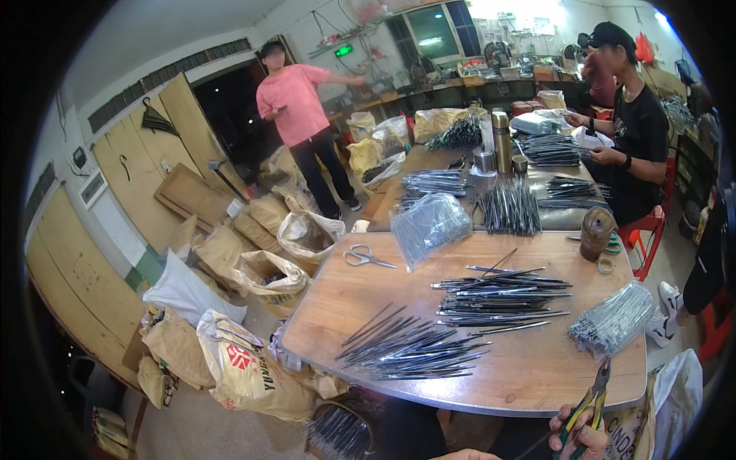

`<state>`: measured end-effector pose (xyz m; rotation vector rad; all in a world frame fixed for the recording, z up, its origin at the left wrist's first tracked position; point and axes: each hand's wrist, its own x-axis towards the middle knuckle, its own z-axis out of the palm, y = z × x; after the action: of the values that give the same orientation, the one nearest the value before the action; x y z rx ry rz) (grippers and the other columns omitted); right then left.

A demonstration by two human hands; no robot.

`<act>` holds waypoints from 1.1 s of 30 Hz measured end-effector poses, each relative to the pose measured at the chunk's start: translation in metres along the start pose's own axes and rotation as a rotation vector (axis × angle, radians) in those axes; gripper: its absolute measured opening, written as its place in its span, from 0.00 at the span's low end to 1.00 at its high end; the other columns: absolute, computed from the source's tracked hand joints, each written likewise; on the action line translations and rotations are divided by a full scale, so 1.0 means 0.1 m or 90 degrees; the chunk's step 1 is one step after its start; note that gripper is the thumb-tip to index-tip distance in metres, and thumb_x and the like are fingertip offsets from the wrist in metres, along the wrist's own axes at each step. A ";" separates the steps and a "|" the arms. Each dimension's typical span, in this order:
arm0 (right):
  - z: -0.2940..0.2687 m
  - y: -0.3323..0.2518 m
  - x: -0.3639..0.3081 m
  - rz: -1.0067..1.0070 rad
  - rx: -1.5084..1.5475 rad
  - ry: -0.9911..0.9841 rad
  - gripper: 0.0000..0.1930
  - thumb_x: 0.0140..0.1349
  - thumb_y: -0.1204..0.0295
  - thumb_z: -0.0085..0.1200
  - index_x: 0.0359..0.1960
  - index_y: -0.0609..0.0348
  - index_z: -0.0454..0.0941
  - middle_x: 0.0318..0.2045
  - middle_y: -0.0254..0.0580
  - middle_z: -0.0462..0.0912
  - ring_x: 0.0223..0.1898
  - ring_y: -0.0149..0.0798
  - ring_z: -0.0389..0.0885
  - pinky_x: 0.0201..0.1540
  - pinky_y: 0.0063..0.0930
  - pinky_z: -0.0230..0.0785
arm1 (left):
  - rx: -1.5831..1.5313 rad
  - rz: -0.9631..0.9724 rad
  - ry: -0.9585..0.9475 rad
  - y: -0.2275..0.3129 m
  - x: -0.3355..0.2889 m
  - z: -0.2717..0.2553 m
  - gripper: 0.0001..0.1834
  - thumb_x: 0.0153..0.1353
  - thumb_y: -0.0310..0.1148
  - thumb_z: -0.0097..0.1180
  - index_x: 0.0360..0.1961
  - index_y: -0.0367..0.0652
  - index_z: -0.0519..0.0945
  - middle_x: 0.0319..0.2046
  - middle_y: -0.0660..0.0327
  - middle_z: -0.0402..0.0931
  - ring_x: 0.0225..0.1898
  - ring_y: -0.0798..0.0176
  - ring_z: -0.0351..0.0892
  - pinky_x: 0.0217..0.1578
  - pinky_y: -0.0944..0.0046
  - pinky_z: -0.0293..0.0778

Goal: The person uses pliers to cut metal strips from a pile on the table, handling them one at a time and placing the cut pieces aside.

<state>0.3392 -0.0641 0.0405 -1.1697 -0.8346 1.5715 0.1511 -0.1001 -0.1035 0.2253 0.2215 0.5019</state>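
My right hand (589, 440), at the lower edge on the right, is closed round the handles of a pair of pliers (596, 392) with yellow and dark green grips. The jaws point up past the table's near edge. A thin dark rod (541, 443) shows beside this hand; what holds it I cannot make out. Only a sliver of my left hand (466, 455) comes into view at the bottom, its fingers hidden. On the table (368, 287) in front lie two loose piles of thin dark metal rods, one nearer (414, 349) and one farther (498, 295).
Clear plastic bags of thin pieces lie at the right (612, 318) and far side (431, 226). Scissors (368, 257), a brown jar (596, 234) and a gold flask (501, 142) stand about. Sacks (245, 368) crowd the left floor. One person (295, 103) stands; another (644, 126) sits working.
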 end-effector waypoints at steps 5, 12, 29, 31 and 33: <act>-0.02 0.01 -0.05 0.034 -0.003 -0.034 0.19 0.54 0.65 0.65 0.43 0.60 0.73 0.48 0.47 0.75 0.48 0.43 0.74 0.33 0.27 0.70 | -0.002 -0.048 -0.034 -0.15 -0.02 -0.11 0.14 0.64 0.32 0.58 0.47 0.36 0.81 0.29 0.60 0.80 0.22 0.72 0.74 0.23 0.75 0.69; 0.02 0.00 -0.11 0.056 -0.023 -0.025 0.20 0.54 0.64 0.65 0.42 0.61 0.73 0.47 0.48 0.75 0.45 0.43 0.76 0.32 0.26 0.71 | -0.020 -0.041 -0.064 -0.38 0.03 -0.19 0.13 0.63 0.31 0.61 0.46 0.37 0.81 0.27 0.61 0.79 0.21 0.71 0.74 0.20 0.75 0.69; 0.02 0.01 -0.14 0.084 0.005 -0.047 0.17 0.48 0.65 0.69 0.30 0.61 0.74 0.46 0.50 0.75 0.42 0.43 0.76 0.27 0.24 0.72 | -0.045 -0.066 -0.141 -0.51 0.03 -0.26 0.16 0.62 0.28 0.61 0.50 0.36 0.79 0.31 0.61 0.81 0.24 0.71 0.79 0.24 0.75 0.75; 0.07 -0.01 -0.16 0.083 0.006 -0.040 0.17 0.48 0.65 0.69 0.30 0.61 0.74 0.46 0.50 0.75 0.42 0.43 0.76 0.27 0.25 0.72 | -0.039 -0.064 -0.145 -0.52 0.03 -0.27 0.16 0.61 0.28 0.61 0.50 0.36 0.79 0.30 0.61 0.80 0.24 0.70 0.78 0.23 0.75 0.74; 0.09 0.00 -0.16 0.083 0.006 -0.033 0.17 0.48 0.65 0.69 0.30 0.61 0.74 0.45 0.50 0.75 0.42 0.44 0.76 0.27 0.25 0.72 | -0.033 -0.061 -0.148 -0.52 0.04 -0.28 0.16 0.61 0.27 0.61 0.50 0.35 0.79 0.30 0.61 0.80 0.24 0.70 0.78 0.23 0.74 0.73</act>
<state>0.3322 -0.0786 0.0479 -1.2011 -0.7968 1.7165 0.1705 -0.1383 -0.1443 0.2188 -0.0081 0.3814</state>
